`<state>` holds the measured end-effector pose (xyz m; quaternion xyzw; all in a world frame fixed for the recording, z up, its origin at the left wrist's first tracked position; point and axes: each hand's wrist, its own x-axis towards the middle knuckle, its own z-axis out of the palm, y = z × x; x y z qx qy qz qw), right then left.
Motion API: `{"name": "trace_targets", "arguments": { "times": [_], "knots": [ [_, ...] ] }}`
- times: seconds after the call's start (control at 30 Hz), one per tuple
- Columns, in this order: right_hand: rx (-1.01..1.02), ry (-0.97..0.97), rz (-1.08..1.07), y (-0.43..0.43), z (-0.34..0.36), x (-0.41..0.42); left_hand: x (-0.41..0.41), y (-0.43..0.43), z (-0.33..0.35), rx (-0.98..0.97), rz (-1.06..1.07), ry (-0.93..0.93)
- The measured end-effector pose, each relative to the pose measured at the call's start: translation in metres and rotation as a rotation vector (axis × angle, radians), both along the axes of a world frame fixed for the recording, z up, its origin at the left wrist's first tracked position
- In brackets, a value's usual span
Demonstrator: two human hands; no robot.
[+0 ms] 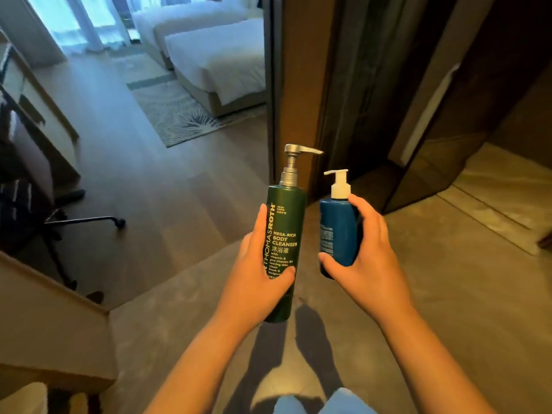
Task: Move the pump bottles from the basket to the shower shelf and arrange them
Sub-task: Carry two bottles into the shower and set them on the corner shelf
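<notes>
My left hand (258,273) grips a tall dark green pump bottle (285,222) with a silver pump and yellow lettering, held upright in front of me. My right hand (363,258) holds a shorter blue pump bottle (337,231) with a white pump, also upright, just to the right of the green one. The two bottles stand side by side in the air without touching. No basket and no shower shelf are in view.
A dark wooden door frame (298,85) stands straight ahead, with a bedroom and white beds (215,55) beyond on the left. An office chair (68,222) is at the left. A beige counter edge (53,324) runs along the lower left. A stone floor step (493,204) lies to the right.
</notes>
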<state>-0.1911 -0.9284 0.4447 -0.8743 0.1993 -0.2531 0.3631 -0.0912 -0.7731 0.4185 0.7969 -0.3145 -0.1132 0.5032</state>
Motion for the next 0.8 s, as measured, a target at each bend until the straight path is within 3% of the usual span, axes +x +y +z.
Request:
{"name": "trace_targets", "arguments": {
  "times": [0.37,0.67,0.8],
  "knots": [
    [0.067,-0.051,-0.373,-0.148,-0.01,-0.081,-0.017,-0.182,0.002,-0.002,-0.36,0.003],
    [0.072,-0.002,-0.554,-0.278,-0.032,-0.043,0.041,-0.342,-0.009,0.015,-0.51,0.08],
    [0.018,0.054,-0.596,-0.348,-0.022,-0.009,0.075,-0.418,0.0,-0.044,-0.604,0.011]
  ]
}}
